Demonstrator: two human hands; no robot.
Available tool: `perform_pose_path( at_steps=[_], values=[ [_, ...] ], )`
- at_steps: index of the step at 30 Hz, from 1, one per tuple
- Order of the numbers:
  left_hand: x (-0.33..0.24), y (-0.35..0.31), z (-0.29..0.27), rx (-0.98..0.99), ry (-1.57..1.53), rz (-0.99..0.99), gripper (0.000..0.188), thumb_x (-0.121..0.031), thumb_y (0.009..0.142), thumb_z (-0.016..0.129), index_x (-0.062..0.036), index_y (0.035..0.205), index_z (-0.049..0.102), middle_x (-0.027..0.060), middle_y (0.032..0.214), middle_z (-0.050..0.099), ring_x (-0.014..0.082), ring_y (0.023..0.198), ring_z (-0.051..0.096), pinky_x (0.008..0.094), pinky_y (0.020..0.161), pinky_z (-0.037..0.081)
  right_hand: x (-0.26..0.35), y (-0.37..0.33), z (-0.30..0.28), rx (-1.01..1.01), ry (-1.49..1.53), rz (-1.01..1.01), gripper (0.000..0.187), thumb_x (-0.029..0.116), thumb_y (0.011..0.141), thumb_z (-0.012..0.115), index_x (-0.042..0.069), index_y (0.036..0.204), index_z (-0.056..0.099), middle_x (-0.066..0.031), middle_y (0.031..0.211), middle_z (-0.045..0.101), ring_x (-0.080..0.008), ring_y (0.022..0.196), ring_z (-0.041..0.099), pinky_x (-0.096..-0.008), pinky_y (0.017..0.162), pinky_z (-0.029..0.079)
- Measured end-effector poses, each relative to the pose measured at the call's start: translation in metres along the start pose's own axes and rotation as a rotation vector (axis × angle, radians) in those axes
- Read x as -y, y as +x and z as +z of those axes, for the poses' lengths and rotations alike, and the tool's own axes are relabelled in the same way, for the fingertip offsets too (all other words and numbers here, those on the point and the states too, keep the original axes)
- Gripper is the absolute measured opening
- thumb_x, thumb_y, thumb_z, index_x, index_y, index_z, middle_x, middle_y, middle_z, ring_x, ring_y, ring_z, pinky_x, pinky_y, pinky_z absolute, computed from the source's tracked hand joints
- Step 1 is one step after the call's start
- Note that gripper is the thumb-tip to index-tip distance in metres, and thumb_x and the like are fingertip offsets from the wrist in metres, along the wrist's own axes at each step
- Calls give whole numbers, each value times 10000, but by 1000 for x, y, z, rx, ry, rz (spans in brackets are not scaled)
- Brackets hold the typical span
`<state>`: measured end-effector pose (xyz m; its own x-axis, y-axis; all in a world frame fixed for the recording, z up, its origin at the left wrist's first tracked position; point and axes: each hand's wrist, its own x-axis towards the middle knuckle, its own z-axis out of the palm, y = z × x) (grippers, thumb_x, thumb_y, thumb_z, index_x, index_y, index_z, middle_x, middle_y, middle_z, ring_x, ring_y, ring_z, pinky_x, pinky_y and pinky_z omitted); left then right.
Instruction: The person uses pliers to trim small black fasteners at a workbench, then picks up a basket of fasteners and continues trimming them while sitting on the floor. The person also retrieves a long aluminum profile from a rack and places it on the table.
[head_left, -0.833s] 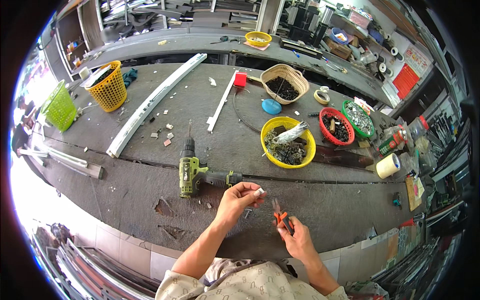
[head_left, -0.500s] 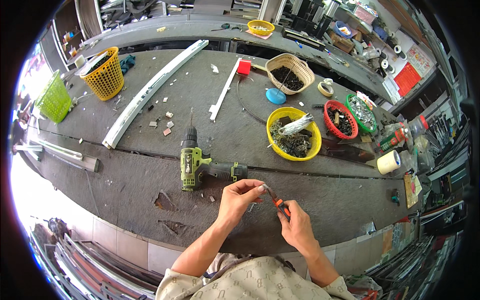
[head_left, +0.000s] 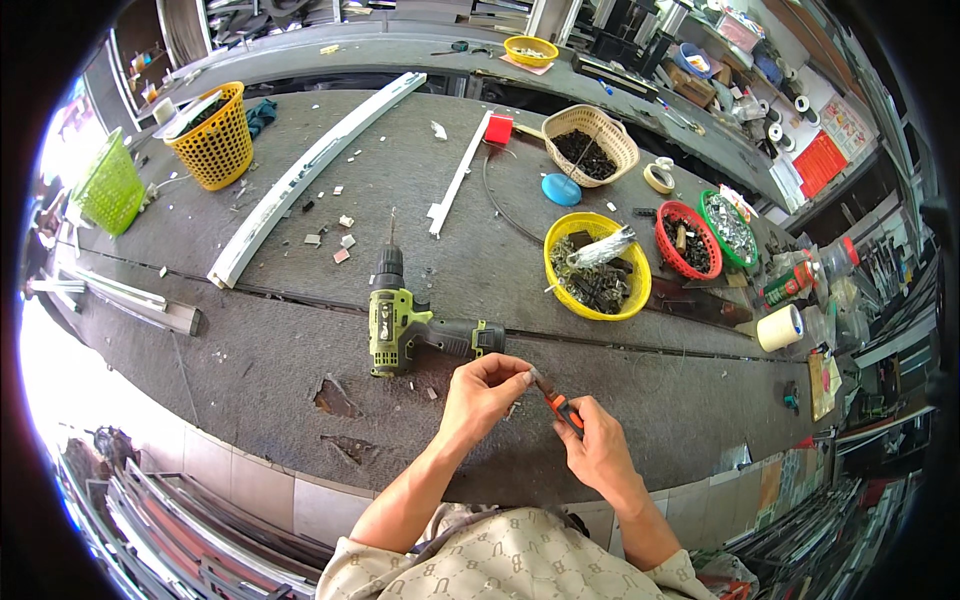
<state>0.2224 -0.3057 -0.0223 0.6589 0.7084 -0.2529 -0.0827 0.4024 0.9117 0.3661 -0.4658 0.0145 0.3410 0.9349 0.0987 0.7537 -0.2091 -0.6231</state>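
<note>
The pliers [head_left: 561, 405] have moved up to my left hand [head_left: 474, 402], its fingertips pinching something too hidden to identify; my right hand [head_left: 600, 448] is wrapped around their orange-and-black handles, above the surface [head_left: 670, 430], toward its near edge.

Orange-and-black pliers [head_left: 561, 406], tilted up-left

Your pliers [head_left: 545, 385] look dull metal with smooth plastic grips [head_left: 571, 417]; your drill [head_left: 386, 335] looks matt plastic, the bench [head_left: 270, 370] rough and matt, the yellow basket [head_left: 592, 313] glossy plastic, your shirt [head_left: 510, 560] cloth
</note>
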Motion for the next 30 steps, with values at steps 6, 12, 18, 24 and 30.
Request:
perform_pose_path(
  at_steps=[6, 12, 18, 24, 30],
  values=[
    [2, 2, 0, 7, 78, 49, 209, -132, 959, 772, 5, 1117, 765, 29, 933, 755, 65, 818, 645, 249, 731, 528, 3, 2, 1, 6, 58, 37, 306, 185, 940, 799, 5, 1027, 568, -176, 772, 628, -368, 661, 649, -447, 621, 517],
    [-1, 1, 0, 95, -31, 33, 297, -171, 971, 791, -13, 1219, 751, 18, 1023, 756, 74, 921, 650, 266, 830, 533, 5, 4, 3, -4, 105, 161, 453, 370, 905, 861, 11, 950, 588, -87, 662, 595, -225, 553, 589, -388, 547, 491],
    [-1, 5, -5, 209, -184, 16, 364, -210, 1002, 766, -32, 1316, 727, 28, 1092, 760, 99, 976, 656, 290, 876, 536, 18, 7, 0, -27, 378, 149, 498, 432, 900, 862, 15, 997, 608, -25, 699, 609, -130, 602, 583, -313, 572, 479],
    [3, 6, -10, 395, -322, 16, 336, -180, 1020, 729, 35, 1278, 723, 92, 1120, 770, 168, 1022, 705, 348, 975, 547, 16, 1, -1, 206, 639, 277, 455, 426, 909, 858, 47, 1010, 628, 15, 722, 589, -94, 629, 546, -288, 605, 463],
    [6, 8, -6, 411, -262, 15, 332, -183, 1017, 732, 52, 1251, 731, 102, 1110, 772, 176, 1024, 711, 347, 980, 551, 1, -6, 22, 140, 614, 301, 424, 403, 910, 867, 49, 935, 635, 25, 733, 576, -82, 674, 523, -280, 621, 454]
  ],
)
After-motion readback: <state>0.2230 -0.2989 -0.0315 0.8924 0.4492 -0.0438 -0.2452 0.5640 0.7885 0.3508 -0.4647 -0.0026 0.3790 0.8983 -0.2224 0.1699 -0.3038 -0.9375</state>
